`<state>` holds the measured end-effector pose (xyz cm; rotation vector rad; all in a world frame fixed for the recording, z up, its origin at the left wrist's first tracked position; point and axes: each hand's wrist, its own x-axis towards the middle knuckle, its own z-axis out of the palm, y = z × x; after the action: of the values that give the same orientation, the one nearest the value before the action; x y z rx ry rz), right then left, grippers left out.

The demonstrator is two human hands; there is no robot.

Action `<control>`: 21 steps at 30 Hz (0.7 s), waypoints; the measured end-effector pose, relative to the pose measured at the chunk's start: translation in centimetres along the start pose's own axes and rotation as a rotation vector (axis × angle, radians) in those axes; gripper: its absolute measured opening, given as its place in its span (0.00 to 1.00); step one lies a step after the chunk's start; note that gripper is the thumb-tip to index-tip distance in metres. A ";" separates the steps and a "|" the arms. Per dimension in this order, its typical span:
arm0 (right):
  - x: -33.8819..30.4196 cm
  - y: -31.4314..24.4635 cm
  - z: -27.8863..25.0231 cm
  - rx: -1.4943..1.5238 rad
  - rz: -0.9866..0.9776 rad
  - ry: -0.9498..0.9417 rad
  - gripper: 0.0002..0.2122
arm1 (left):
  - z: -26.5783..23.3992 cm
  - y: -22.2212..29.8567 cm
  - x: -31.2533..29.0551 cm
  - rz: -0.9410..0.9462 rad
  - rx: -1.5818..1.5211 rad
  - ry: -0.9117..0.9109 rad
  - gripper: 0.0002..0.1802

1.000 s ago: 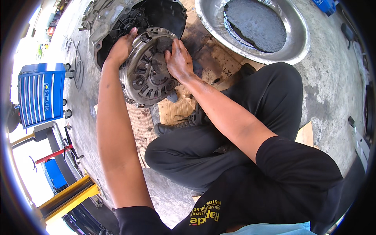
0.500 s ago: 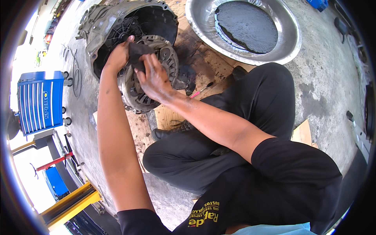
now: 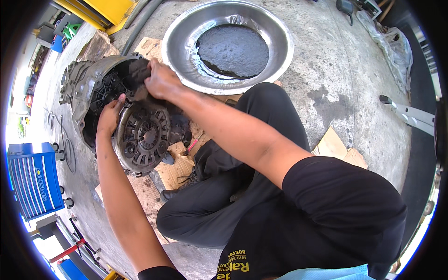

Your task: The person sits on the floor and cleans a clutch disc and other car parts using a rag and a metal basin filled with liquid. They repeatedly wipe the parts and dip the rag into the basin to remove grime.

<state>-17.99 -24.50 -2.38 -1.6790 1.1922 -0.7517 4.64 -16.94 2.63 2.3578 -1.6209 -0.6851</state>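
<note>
The left grip (image 3: 108, 117) is pinching the rim of a plate (image 3: 143, 135), its thumb lying along the edge and its fingers partly hiding. The plate, round and metal, is sitting just right of and below that grip, standing up from the floor and showing its slotted face to the person. Above and to the right, the right grip (image 3: 161, 81) is closing on a dark rag (image 3: 138, 72), whose outline is blending into the blackness behind it. Just beyond both grips, a housing (image 3: 86, 91) is lying with its wide mouth opening toward them; whether the plate is touching it, I cannot tell. Right of the right grip, a steel basin (image 3: 179, 44) is holding a dark, wet-looking layer (image 3: 235, 49). Below the right grip and right of the plate, a pink stick (image 3: 192, 144) is lying near stained cardboard (image 3: 177, 170). Nearer the person, below both grips, folded legs (image 3: 200, 210) are resting on the floor (image 3: 322, 112). Well left of the left grip, a cable (image 3: 69, 144) is curling beside a blue chest (image 3: 35, 182). Far right, a plastic sheet (image 3: 392, 46) is lying crumpled.
</note>
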 end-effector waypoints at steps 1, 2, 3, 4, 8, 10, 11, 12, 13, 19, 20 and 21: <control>0.9 -1.2 -3.4 0.025 0.006 -0.051 0.24 | 0.2 0.3 -0.6 -0.020 0.037 -0.009 0.44; 2.2 -0.7 -6.9 0.120 -0.080 0.015 0.24 | 0.5 0.8 -0.4 -0.017 -0.065 0.007 0.43; 2.5 -1.4 -10.7 0.215 -0.063 0.026 0.29 | 0.4 0.6 -0.8 -0.014 -0.054 -0.003 0.42; 4.5 0.7 -15.1 0.389 -0.152 0.067 0.32 | 1.0 2.0 -0.5 0.023 -0.057 -0.030 0.42; -1.8 0.5 -30.2 0.671 -0.261 0.045 0.25 | -0.6 -1.7 -2.6 0.061 -0.031 0.020 0.36; -4.3 6.2 -38.4 0.667 -0.320 0.040 0.16 | -0.2 0.0 -2.7 0.063 -0.063 0.008 0.34; -5.9 9.5 -42.2 0.829 -0.142 0.332 0.14 | 0.3 1.0 -2.6 0.062 -0.053 0.005 0.33; -8.3 11.4 -43.6 0.815 -0.081 0.465 0.18 | 0.1 1.5 -2.8 0.050 -0.035 0.012 0.32; -10.6 13.0 -44.7 0.802 -0.019 0.596 0.21 | -0.2 1.1 -2.7 0.051 -0.013 0.036 0.31; -19.2 24.1 -47.2 0.549 0.523 0.798 0.19 | 0.4 2.8 -4.2 0.099 -0.024 0.019 0.30; -20.3 25.5 -47.8 0.585 0.550 0.770 0.19 | 0.6 2.9 -3.9 0.071 -0.038 -0.009 0.30; -20.8 25.8 -47.6 0.680 0.483 0.715 0.18 | 0.7 2.9 -3.8 0.066 -0.013 0.013 0.30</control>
<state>-75.86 -23.57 -6.66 -0.5254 1.5025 -1.3045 0.78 -14.45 4.24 2.2831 -1.6757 -0.6647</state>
